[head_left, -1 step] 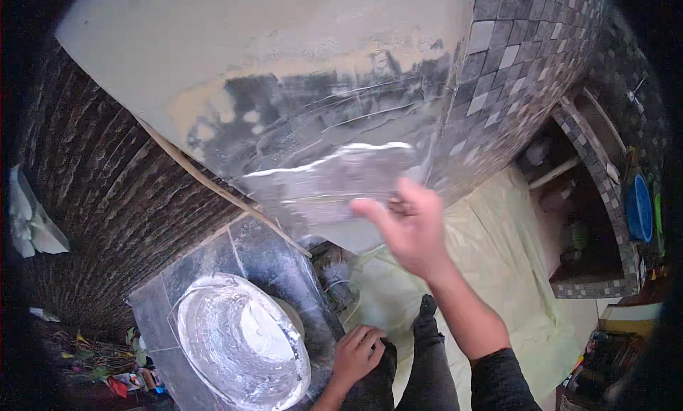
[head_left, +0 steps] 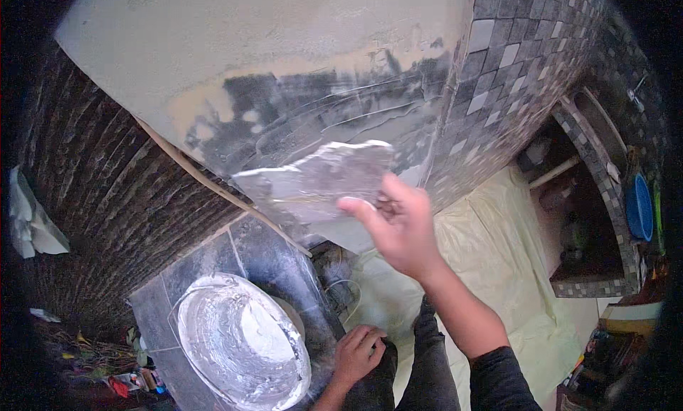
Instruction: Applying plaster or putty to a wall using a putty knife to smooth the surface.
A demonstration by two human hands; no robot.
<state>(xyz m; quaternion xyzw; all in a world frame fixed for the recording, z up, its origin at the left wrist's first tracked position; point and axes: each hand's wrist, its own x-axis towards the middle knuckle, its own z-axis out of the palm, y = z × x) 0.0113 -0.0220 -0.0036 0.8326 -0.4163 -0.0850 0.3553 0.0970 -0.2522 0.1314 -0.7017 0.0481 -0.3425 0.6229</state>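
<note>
My right hand (head_left: 405, 229) is closed round the back of a wide putty knife (head_left: 320, 180), its thumb along the near side. A ridge of white filler runs along the blade's far edge. The blade lies over the lower part of the wall (head_left: 284, 101), which has a dark grey patch with smeared filler streaks; whether it presses on the surface I cannot tell. On my bent knee rests my left hand (head_left: 361, 350), fingers loosely spread and nothing in them. A bucket (head_left: 206, 340) coated inside with white filler stands to its left.
The bucket is on a dark tiled ledge (head_left: 238, 244). Pale plastic sheeting (head_left: 491, 247) covers the floor at right. A mosaic-tiled wall (head_left: 512, 69) and shelf niche (head_left: 580, 219) are beyond it. Ribbed dark wall (head_left: 121, 169) borders the left, and a blue basin (head_left: 639, 208) hangs far right.
My right hand has shifted slightly left with the putty knife, and the blade looks less blurred. My left hand stays on the knee.
</note>
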